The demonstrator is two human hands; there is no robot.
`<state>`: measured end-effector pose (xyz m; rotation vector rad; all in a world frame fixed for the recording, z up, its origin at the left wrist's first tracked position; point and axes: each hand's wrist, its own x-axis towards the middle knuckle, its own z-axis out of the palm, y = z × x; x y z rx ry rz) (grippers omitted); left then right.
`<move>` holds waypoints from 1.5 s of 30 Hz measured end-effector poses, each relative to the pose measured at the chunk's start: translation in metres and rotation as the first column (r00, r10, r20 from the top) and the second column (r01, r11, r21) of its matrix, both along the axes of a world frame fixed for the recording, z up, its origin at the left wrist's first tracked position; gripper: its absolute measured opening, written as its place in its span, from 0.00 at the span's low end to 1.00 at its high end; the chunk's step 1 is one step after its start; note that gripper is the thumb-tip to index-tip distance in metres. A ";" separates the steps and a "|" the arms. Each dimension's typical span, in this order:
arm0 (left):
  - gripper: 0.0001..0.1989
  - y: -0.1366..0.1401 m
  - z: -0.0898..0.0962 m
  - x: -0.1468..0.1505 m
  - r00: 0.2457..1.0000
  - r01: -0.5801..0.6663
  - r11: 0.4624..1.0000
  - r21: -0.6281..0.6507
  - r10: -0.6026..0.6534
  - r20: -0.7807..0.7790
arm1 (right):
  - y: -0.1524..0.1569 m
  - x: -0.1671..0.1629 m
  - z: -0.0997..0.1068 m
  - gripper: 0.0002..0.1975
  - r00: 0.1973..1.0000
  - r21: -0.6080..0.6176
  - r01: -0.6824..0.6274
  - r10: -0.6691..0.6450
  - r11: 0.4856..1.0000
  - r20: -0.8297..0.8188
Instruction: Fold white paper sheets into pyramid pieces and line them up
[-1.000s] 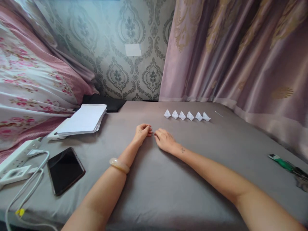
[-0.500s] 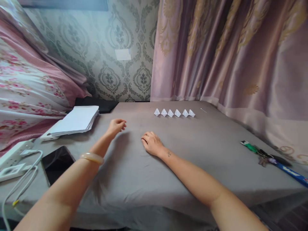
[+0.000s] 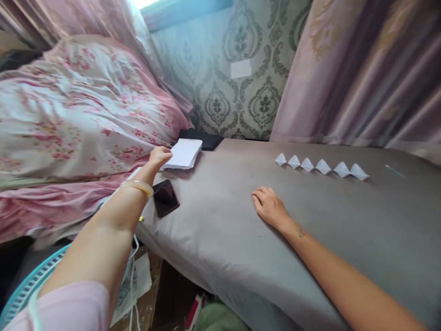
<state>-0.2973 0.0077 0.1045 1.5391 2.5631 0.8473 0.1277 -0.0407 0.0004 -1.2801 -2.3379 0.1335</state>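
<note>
My left hand reaches to the left edge of a stack of white paper. Its fingers are closed together at the edge of the top sheet; how much paper lies between them is hard to see. My right hand rests palm down on the grey tablecloth, fingers loosely stretched and holding nothing. Beyond it stands a row of several small folded white paper pieces, pointed at the top.
A dark phone lies in front of the paper stack, and a black flat item behind it. A thin stick lies at the far right. Left of the table are flowered bedding and a blue basket; white cables hang at the table's edge.
My view has turned left. My left hand has moved from over the tablecloth to the paper stack. The right hand stays resting on the table.
</note>
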 end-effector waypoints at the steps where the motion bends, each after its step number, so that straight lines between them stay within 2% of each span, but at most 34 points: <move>1: 0.20 0.001 -0.003 -0.002 1.000 0.007 1.000 -0.014 -0.007 0.006 | 0.002 0.000 -0.001 0.15 1.000 0.006 -0.008 0.008 1.000 0.002; 8: 0.32 0.014 -0.018 0.016 0.991 0.133 0.981 -0.141 -0.131 0.024 | 0.003 -0.001 -0.003 0.14 1.000 0.016 0.014 -0.014 1.000 -0.017; 12: 0.36 0.027 -0.021 0.024 0.990 0.126 0.959 -0.255 -0.137 -0.023 | 0.004 -0.001 -0.003 0.14 1.000 0.011 0.009 -0.009 1.000 -0.025; 16: 0.45 0.034 -0.023 0.018 0.986 0.148 0.930 -0.337 -0.164 -0.019 | 0.005 -0.002 -0.004 0.14 1.000 0.002 0.005 -0.005 1.000 -0.025; 20: 0.55 0.032 -0.024 0.007 0.964 0.237 0.887 -0.396 -0.266 -0.018 | 0.006 -0.002 -0.005 0.15 0.999 -0.010 0.009 -0.009 1.000 -0.032; 25: 0.53 0.027 -0.025 0.001 0.958 0.259 0.870 -0.419 -0.288 -0.006 | 0.007 -0.002 -0.005 0.14 0.999 -0.004 0.007 -0.007 1.000 -0.038; 34: 0.51 0.022 -0.024 -0.008 0.940 0.323 0.865 -0.385 -0.341 0.022 | 0.007 -0.002 -0.005 0.14 0.999 0.010 0.013 -0.012 1.000 -0.038; 40: 0.49 0.020 -0.026 -0.013 0.935 0.338 0.876 -0.345 -0.353 0.020 | 0.007 -0.002 -0.006 0.14 0.999 0.019 0.001 0.000 1.000 -0.041; 45: 0.46 0.013 -0.020 -0.011 0.942 0.335 0.901 -0.276 -0.319 0.099 | 0.006 -0.002 -0.006 0.15 0.998 0.016 0.001 0.000 1.000 -0.058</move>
